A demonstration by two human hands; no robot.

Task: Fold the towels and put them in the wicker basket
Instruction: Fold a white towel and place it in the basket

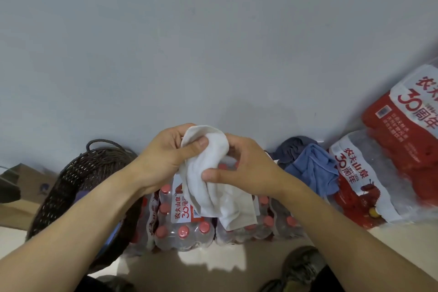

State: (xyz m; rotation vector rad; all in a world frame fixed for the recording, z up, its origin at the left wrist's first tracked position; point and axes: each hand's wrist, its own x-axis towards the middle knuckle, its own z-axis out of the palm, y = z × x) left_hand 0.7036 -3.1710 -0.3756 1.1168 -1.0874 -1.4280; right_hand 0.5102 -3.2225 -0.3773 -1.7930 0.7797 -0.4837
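Both hands are raised together above the shrink-wrapped pack of water bottles (182,220), clamped on one white towel (208,173). The left hand (166,152) grips its upper end, thumb pressed across the cloth; the right hand (241,166) pinches it lower down, thumb on the front. The towel hangs bunched, its long axis running from upper left down to lower right, the loose end pointing down onto the pack. The wicker basket (78,187) stands left of the pack. Right of the pack lie a blue towel (312,170) and a dark grey towel (294,147), crumpled.
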